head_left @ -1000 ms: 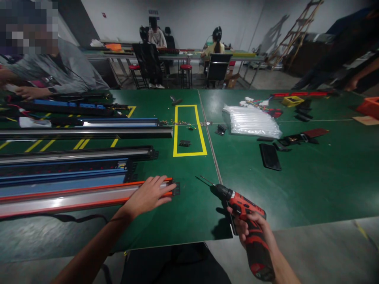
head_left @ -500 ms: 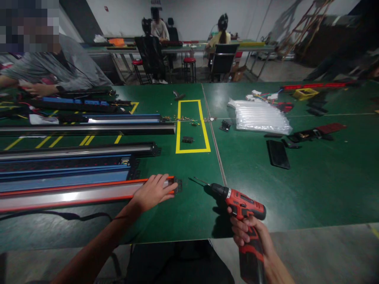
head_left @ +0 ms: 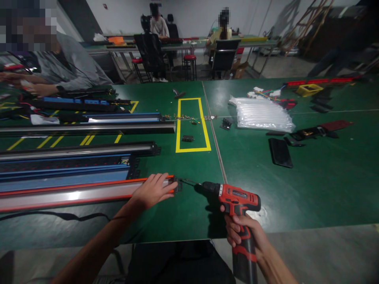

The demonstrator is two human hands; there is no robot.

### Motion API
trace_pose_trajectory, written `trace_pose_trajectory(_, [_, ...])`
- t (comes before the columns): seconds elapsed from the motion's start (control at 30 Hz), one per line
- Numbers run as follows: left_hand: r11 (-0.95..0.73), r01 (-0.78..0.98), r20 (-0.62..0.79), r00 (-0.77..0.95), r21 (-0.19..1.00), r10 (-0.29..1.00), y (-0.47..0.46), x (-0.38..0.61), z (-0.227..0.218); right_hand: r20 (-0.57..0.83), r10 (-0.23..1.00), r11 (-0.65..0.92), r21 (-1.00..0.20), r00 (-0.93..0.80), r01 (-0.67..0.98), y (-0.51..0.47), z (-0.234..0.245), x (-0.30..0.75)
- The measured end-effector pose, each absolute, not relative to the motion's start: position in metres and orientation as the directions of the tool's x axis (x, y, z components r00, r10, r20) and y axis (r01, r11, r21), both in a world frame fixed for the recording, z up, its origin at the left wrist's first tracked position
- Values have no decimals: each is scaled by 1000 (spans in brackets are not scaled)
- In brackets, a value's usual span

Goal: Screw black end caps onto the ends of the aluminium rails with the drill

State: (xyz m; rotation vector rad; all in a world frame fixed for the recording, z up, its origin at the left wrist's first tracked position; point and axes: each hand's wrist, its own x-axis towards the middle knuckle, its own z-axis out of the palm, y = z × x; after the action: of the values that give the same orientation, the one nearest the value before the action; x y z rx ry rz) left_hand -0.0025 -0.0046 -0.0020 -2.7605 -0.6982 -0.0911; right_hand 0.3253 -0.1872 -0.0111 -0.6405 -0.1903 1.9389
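Observation:
My left hand (head_left: pixel 155 191) lies over the right end of a long orange-edged light bar or profile (head_left: pixel 74 195), its fingers wrapped over the top and around the far side. A black end cap (head_left: pixel 178 184) closes that end, just beyond my fingertips. My right hand (head_left: pixel 241 228) grips the handle of a red and black cordless drill (head_left: pixel 239 197). The drill points left, and its long thin bit (head_left: pixel 191 182) reaches to the end cap; whether the tip touches it I cannot tell.
Blue and black profiles (head_left: pixel 77 150) lie behind the orange one. A yellow taped rectangle (head_left: pixel 193 150) holds a small black part (head_left: pixel 187 138). To the right are a clear plastic-wrapped bundle (head_left: pixel 263 114) and a black flat case (head_left: pixel 280 153). A co-worker in grey (head_left: pixel 77 63) sits at far left.
My right hand has moved the drill left, bringing the bit up to the end cap. My left hand stays on the orange-edged profile.

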Motion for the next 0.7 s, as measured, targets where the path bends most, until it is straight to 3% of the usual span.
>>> trace_pose_trajectory(0.2, [-843,476,122,879,-249,461,0,-3,-1,-375,876,-445,-388,-303,-807,-189,-12,322])
trace_pose_trajectory(0.7, [-858,449,268,884,-251,384,-2,-3,0,-368,854,-501,-392,-367,-772,-163,-5,326])
